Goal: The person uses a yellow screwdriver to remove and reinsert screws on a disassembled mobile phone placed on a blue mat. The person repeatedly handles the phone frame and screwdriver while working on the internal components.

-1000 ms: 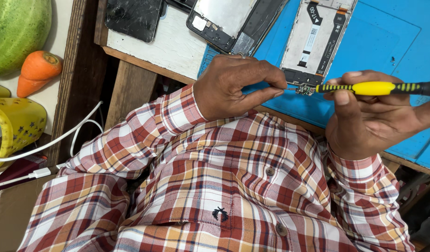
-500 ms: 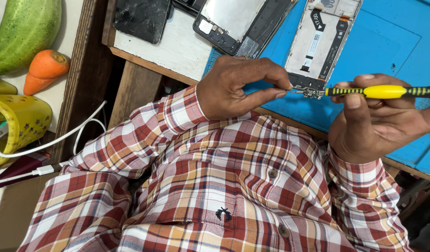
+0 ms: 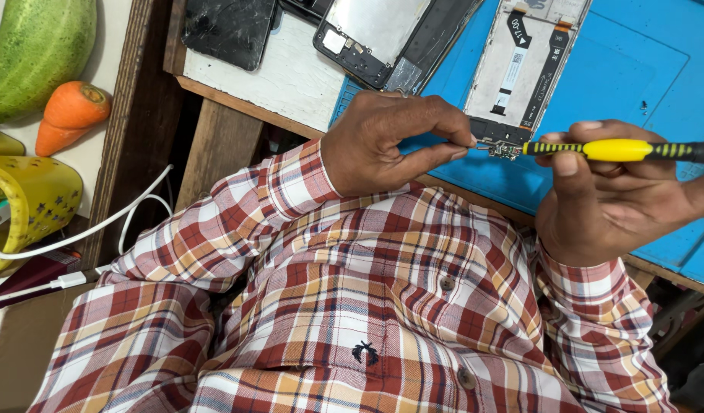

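- Right now, a blue work mat (image 3: 642, 69) covers the bench in front of me, and I place everything else by it.
- On the mat lies an opened phone frame (image 3: 524, 65), its inside facing up, with dark ribbon strips running along it.
- Just off the mat's left edge, on the white bench top (image 3: 283, 76), rests a second opened phone (image 3: 386, 34); farther left from the mat lies a black phone with a cracked screen (image 3: 225, 30).
- Well left of the mat, past the wooden bench edge, I see a green gourd (image 3: 34, 53), an orange carrot (image 3: 70, 115) and a yellow mug (image 3: 27, 206), with a white cable (image 3: 115, 222) looping below them.
- My left hand (image 3: 382, 141) hovers over the mat's near edge, thumb and forefinger pinched almost shut on a small circuit part (image 3: 505, 149); the other fingers are curled in.
- That part sits just below the phone frame's near end, over the mat, between my two hands.
- My right hand (image 3: 612, 191) is closed around a yellow-handled screwdriver (image 3: 619, 150), thumb on top, holding it level over the mat's near edge.
- Its tip touches the small part.
- My checked shirt sleeves fill the view on the near side of the mat.
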